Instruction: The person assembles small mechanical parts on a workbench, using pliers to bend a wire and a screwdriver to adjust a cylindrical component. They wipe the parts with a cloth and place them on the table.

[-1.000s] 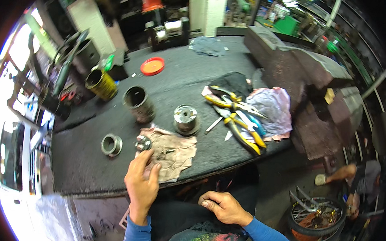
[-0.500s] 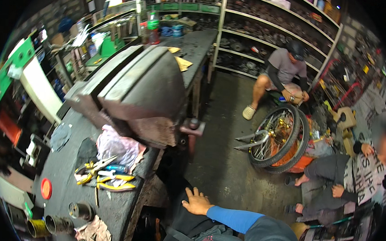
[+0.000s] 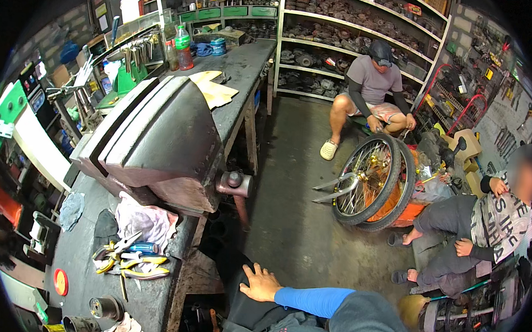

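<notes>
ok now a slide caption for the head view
Right hand resting on a dark-trousered leg, beside a workbench bearing a vise and yellow-handled pliers.

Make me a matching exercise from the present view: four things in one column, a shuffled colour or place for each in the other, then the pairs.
Things
1. Right hand
2. Long-nose pliers
3. Round lid
4. Crumpled rag

Descriptions
A. Red
B. Resting on a dark trouser leg
C. Pinkish, beside the bench vise
D. Yellow-and-black handles

Pairs: 1-B, 2-D, 3-A, 4-C
</notes>
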The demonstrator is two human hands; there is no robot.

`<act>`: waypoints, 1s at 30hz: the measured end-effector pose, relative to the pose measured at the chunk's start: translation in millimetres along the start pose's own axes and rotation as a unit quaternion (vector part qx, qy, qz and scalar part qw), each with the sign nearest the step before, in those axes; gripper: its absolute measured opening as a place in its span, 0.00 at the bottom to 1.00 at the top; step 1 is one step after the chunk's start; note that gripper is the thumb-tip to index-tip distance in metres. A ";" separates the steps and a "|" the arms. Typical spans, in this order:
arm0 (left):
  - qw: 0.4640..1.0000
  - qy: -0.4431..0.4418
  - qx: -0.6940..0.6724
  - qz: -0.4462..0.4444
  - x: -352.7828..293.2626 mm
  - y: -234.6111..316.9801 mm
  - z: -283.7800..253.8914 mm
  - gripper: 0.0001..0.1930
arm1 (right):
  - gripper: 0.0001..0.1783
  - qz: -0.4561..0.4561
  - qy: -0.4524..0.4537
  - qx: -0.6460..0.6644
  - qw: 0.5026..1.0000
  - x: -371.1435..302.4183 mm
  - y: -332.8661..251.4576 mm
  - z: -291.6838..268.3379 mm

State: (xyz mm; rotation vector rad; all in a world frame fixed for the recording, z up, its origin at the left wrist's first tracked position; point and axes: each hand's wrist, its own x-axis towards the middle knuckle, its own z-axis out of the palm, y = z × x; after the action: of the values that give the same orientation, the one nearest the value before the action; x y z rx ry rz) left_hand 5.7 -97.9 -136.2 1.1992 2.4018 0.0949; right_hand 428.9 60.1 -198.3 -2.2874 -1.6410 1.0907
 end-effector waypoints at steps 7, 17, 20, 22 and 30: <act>1.000 -0.015 0.004 -0.007 10.4 9.6 -8.9 0.57 | 0.44 -0.138 0.015 -0.099 0.985 -1.7 -6.6 0.5; 0.977 0.144 -0.096 0.121 -46.1 -2.6 9.7 0.45 | 0.36 -0.287 0.032 -0.129 0.949 12.4 -1.2 5.7; 0.975 0.151 -0.100 0.127 -33.5 -11.6 36.7 0.44 | 0.34 -0.285 0.018 -0.129 0.950 14.0 -6.8 -1.4; 0.974 0.153 -0.106 0.132 -23.8 -26.2 60.9 0.43 | 0.34 -0.281 0.015 -0.134 0.950 16.5 -9.0 -0.5; 0.969 0.170 -0.107 0.144 -40.3 14.2 39.0 0.41 | 0.32 -0.275 0.025 -0.116 0.954 22.6 -5.5 -0.1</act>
State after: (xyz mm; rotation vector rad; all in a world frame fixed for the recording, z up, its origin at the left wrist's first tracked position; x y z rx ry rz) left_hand 53.7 -125.6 -152.9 1.5171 2.3956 0.6852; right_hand 428.2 81.9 -206.3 -1.7576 -2.2856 0.7313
